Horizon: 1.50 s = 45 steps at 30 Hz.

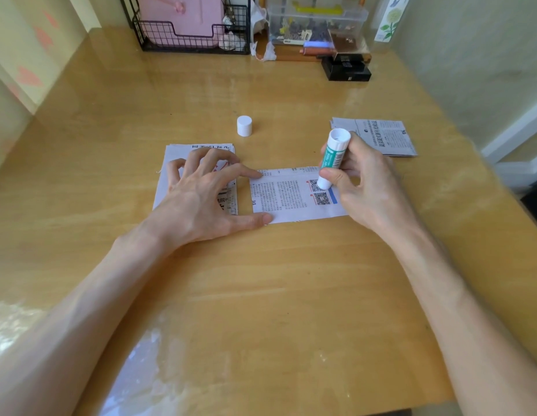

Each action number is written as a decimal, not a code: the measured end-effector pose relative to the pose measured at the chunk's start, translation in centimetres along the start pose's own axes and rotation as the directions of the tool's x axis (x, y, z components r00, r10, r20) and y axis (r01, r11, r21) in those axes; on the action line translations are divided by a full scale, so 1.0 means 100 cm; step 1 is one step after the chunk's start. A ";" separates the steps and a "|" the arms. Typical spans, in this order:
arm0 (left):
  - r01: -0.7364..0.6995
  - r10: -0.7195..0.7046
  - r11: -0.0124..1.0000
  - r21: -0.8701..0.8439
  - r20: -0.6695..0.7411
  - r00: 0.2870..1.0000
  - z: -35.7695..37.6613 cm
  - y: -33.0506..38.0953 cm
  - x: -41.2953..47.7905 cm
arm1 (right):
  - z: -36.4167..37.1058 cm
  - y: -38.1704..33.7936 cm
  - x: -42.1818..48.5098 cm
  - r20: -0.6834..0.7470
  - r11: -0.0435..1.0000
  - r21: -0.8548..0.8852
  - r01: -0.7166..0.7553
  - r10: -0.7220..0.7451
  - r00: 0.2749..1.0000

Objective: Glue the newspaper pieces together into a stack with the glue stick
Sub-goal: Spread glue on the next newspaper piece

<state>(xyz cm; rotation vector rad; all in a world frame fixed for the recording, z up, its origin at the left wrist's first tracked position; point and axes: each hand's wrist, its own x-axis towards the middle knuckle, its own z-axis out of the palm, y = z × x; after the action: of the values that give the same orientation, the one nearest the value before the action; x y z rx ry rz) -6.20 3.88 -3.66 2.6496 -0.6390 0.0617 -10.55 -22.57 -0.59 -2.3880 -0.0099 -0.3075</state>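
A newspaper piece with QR codes lies flat at the table's middle. My right hand grips a green-and-white glue stick, tilted, its tip down on the piece's right part. My left hand is spread, its index fingertip and thumb pressing on that piece's left edge, while the palm hovers over a stack of newspaper pieces on the left. Another pile of newspaper pieces lies to the right, behind my right hand. The glue stick's white cap stands upright beyond the papers.
At the table's far edge stand a black wire rack with a pink item, a clear plastic box of small parts and a black box. A wall runs along the right side. Glossy film covers the wooden table.
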 end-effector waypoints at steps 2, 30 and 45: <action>0.001 -0.001 1.000 -0.002 0.004 1.000 0.000 0.000 0.001 | -0.002 0.001 0.000 -0.005 1.000 -0.021 -0.012 0.012 1.000; -0.006 0.006 1.000 0.009 -0.002 1.000 0.002 -0.001 0.001 | 0.029 -0.021 -0.006 -0.020 0.929 0.344 0.139 -0.141 0.990; -0.003 0.003 0.999 0.036 -0.002 1.000 0.004 -0.002 0.002 | 0.043 -0.029 -0.002 0.064 0.970 0.110 0.218 -0.225 0.972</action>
<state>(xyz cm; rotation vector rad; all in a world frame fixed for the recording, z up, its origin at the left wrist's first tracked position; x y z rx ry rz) -5.95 3.80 -4.04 2.6831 -0.6476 0.0775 -10.12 -17.54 -1.77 -2.2978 -0.3229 -0.3119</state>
